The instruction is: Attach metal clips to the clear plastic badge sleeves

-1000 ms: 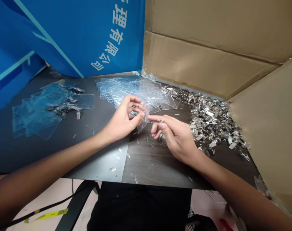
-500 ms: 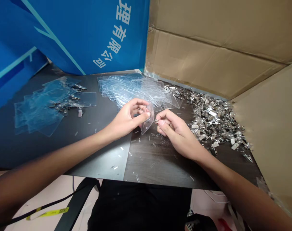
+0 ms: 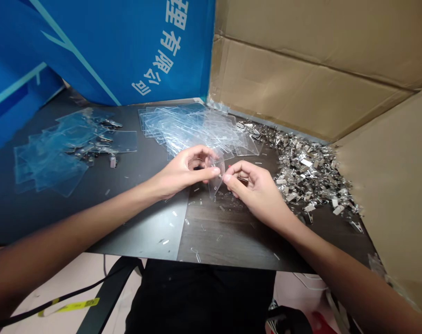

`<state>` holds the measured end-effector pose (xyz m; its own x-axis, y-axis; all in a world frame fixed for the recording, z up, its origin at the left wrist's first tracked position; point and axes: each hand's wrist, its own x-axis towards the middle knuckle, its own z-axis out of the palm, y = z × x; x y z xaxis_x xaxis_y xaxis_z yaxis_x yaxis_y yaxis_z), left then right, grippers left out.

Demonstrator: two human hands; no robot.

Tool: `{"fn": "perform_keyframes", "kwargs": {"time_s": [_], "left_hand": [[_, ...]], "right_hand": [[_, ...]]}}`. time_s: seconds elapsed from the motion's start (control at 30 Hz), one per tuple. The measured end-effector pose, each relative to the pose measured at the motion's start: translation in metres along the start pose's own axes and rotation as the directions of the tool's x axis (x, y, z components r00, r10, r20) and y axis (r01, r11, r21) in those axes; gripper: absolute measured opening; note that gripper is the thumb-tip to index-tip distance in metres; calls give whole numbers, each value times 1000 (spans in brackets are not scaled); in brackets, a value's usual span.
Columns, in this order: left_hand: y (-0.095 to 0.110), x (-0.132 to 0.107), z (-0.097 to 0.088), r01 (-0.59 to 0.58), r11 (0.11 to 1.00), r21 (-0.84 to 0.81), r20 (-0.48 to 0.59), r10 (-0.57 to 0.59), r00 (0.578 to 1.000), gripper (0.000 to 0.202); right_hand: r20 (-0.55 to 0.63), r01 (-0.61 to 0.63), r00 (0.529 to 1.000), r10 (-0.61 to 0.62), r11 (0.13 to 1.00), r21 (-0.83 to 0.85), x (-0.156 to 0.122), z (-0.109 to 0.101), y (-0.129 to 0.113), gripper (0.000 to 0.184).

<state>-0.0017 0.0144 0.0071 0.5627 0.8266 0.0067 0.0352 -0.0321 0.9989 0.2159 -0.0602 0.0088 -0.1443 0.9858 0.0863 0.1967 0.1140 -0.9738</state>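
**Head view, one entry.**

Left hand (image 3: pixel 183 169): fingers curled, thumb pressed on a clear plastic badge holder (image 3: pixel 215 182), which hangs upright-tilted from the grip, between the two hands.

Right hand (image 3: pixel 256 191): thumb and forefinger pinching a small metal clip (image 3: pixel 220 172), held right at the holder's upper edge. Whether the clip passes through the plastic is too small to tell.

Ahead of the hands: a loose stack of clear plastic sleeves (image 3: pixel 186 127), fanned on a dark table (image 3: pixel 228 241).

Left of the left hand: a second heap of sleeves (image 3: pixel 54 160) mixed with some clips.

Right of the right hand: a large spill of metal clips (image 3: pixel 304 174) banked against a cardboard sheet (image 3: pixel 301 79).

Beneath and around the hands: small clear plastic strips (image 3: pixel 195 250) scattered over the table.

Beyond the left hand: a blue printed board (image 3: pixel 109 46) with white Chinese lettering — standing upright at the table's back edge.
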Motion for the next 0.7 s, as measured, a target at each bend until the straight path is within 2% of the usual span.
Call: {"fn": "perform_keyframes", "kwargs": {"time_s": [0.2,0.37,0.57,0.7], "left_hand": [[4,3,-3,16,997,79,29,-18,999,47],[10,3,1,-5,994,110,-47,11,999,33],[16,-3,5,-131,965,228,-97,157,983,27],[17,-10,12,-200,918,342,-114,252,961,24]], "right_hand": [[23,50,998,-51,997,55,2,-1,-7,12],[63,108,992,-110,993,41,-3,-3,-11,7],[66,220,975,-213,966,-134,-6,-2,-9,24],[44,286,957,-285,916,-281,-5,-2,-4,12]]}}
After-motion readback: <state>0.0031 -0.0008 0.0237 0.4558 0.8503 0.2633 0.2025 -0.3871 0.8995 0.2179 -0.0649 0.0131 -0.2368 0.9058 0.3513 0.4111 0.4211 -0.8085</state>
